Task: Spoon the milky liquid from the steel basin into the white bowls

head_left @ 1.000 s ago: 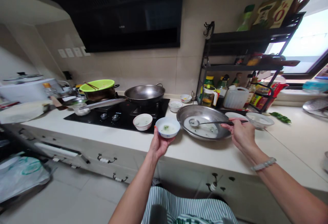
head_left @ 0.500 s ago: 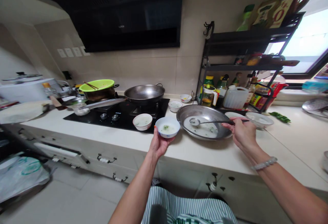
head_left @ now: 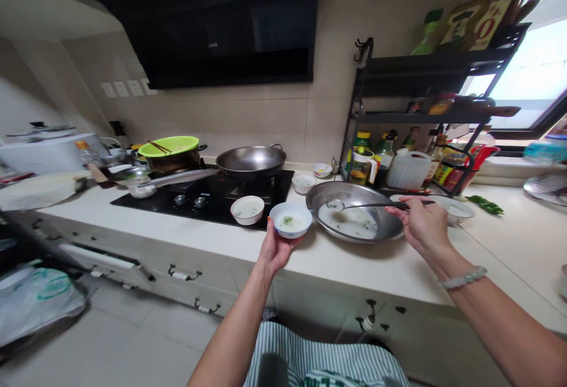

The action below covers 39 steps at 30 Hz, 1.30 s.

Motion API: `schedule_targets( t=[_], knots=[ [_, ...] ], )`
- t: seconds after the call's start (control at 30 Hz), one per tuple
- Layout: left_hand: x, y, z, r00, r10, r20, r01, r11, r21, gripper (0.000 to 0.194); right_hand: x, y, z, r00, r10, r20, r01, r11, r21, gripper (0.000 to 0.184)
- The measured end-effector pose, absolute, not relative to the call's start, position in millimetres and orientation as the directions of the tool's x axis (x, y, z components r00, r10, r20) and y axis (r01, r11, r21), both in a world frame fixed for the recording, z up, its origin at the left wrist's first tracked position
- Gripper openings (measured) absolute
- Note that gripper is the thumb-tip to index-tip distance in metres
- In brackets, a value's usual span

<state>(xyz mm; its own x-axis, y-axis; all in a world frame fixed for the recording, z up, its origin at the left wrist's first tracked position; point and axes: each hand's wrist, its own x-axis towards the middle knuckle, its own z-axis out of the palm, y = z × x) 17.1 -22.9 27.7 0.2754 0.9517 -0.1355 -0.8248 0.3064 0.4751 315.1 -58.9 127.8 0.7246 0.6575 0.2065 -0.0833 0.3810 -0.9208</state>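
Note:
My left hand (head_left: 277, 249) is closed on a white bowl (head_left: 291, 232) that holds pale liquid with green bits. The fingers support it from below and at its side, just in front of the counter edge. My right hand (head_left: 424, 221) grips the dark handle of a ladle (head_left: 370, 205). The ladle's head is at the left part of a wide steel basin (head_left: 390, 232), over white soup (head_left: 349, 221) with dark green bits. Left of my bowl, a patterned bowl (head_left: 247, 212) of similar white soup stands at the cooktop's edge.
A wok (head_left: 251, 162) sits on the black cooktop (head_left: 212, 210), its long handle reaching left. Behind are a pot with a green basin (head_left: 175, 145), small bowls (head_left: 304, 182) and a black rack (head_left: 398, 116) of bottles. Green peppers (head_left: 485, 204) lie right of a glass bowl (head_left: 454, 215).
The ladle's head has shifted slightly back and left within the basin and now looks filled with soup. My right hand has moved a little right and up; the left hand keeps its bowl.

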Motion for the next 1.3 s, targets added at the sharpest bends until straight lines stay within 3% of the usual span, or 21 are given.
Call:
schedule_targets(
  t=[0.37, 0.43, 0.53, 0.63, 0.73, 0.9, 1.1, 1.3],
  knots=[
    [17, -22, 26, 0.28, 0.95, -0.141, -0.826, 0.313, 0.469, 0.061, 258, -77, 154, 0.552, 0.767, 0.328, -0.101, 0.452, -0.886, 0.006],
    [17, -21, 25, 0.287, 0.948, -0.14, -0.824, 0.319, 0.468, 0.06, 246, -83, 148, 0.491, 0.783, 0.383, -0.047, 0.462, -0.885, 0.004],
    [18, -20, 24, 0.29, 0.948, -0.133, -0.826, 0.319, 0.466, 0.059, 233, -97, 137, 0.347, 0.782, 0.517, 0.137, 0.503, -0.853, 0.017],
    [18, -20, 24, 0.283, 0.95, -0.136, -0.826, 0.313, 0.469, 0.059, 228, -112, 132, 0.18, 0.678, 0.713, 0.333, 0.64, -0.693, 0.016],
    [18, -20, 24, 0.278, 0.951, -0.137, -0.829, 0.31, 0.465, 0.06, 230, -122, 131, -0.042, 0.496, 0.867, 0.426, 0.794, -0.434, 0.013],
    [18, -21, 24, 0.275, 0.951, -0.14, -0.829, 0.308, 0.467, 0.059, 240, -128, 127, -0.391, 0.267, 0.881, 0.414, 0.906, -0.091, 0.037],
    [18, -21, 25, 0.28, 0.951, -0.131, -0.822, 0.308, 0.479, 0.056, 243, -128, 116, -0.517, 0.198, 0.833, 0.381, 0.925, 0.016, 0.054],
    [18, -21, 25, 0.288, 0.949, -0.129, -0.825, 0.314, 0.469, 0.057, 245, -127, 108, -0.551, 0.195, 0.811, 0.386, 0.922, 0.04, 0.052]
  ],
)
